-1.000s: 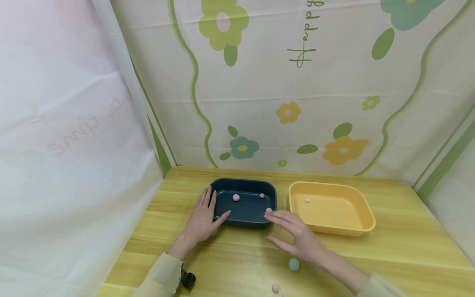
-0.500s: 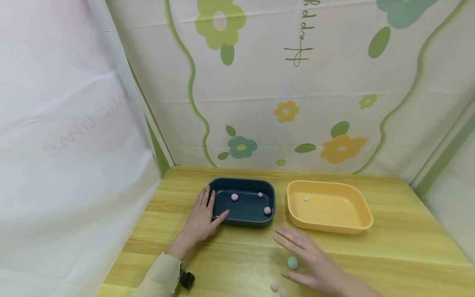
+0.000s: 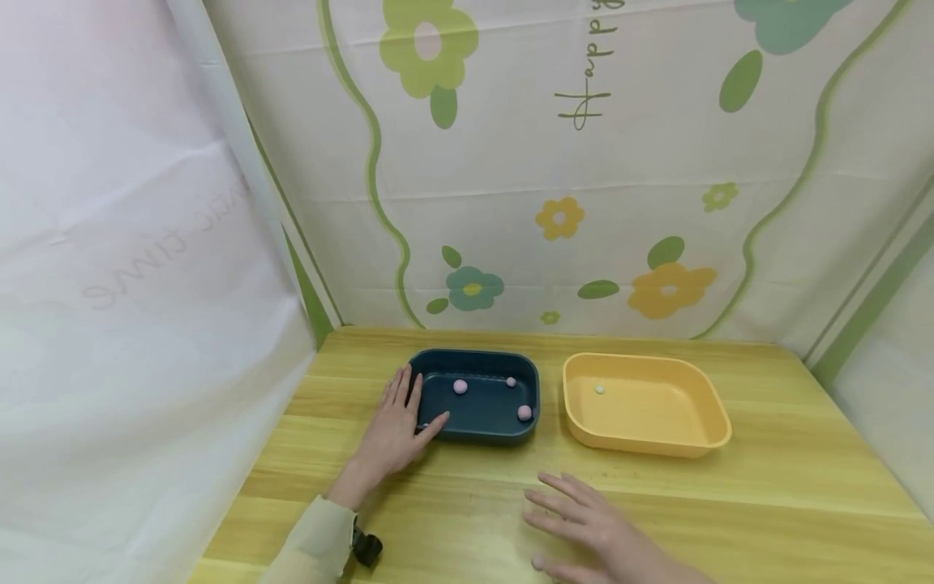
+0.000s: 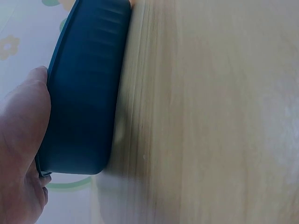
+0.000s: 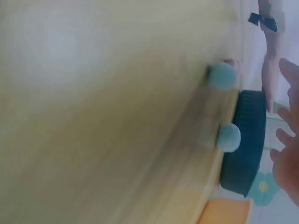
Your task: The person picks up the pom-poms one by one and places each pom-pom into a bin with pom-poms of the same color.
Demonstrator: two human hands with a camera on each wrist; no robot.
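Observation:
My left hand [image 3: 390,434] rests on the left end of a dark blue tray [image 3: 477,438], its fingers straight and its thumb on the front rim. In the left wrist view the thumb [image 4: 37,77] lies at the tray's edge. Several small pink balls [image 3: 460,387] sit inside the tray. My right hand [image 3: 587,527] hovers over the table, fingers spread and holding nothing. Near its thumb is a small pale pink ball [image 3: 537,562], partly covered. The right wrist view shows two pale blue-green balls [image 5: 229,137] on the table, hidden by the hand in the head view.
A yellow tray [image 3: 645,442] stands right of the blue one, with one tiny pale ball [image 3: 600,389] in it. Flowered cloth [image 3: 511,162] hangs behind the wooden table [image 3: 803,487], and white cloth [image 3: 146,365] on the left.
My right hand has drawn back from the blue tray toward the table's front, leaving a pink ball in the tray's right front corner. My left hand has stayed on the tray.

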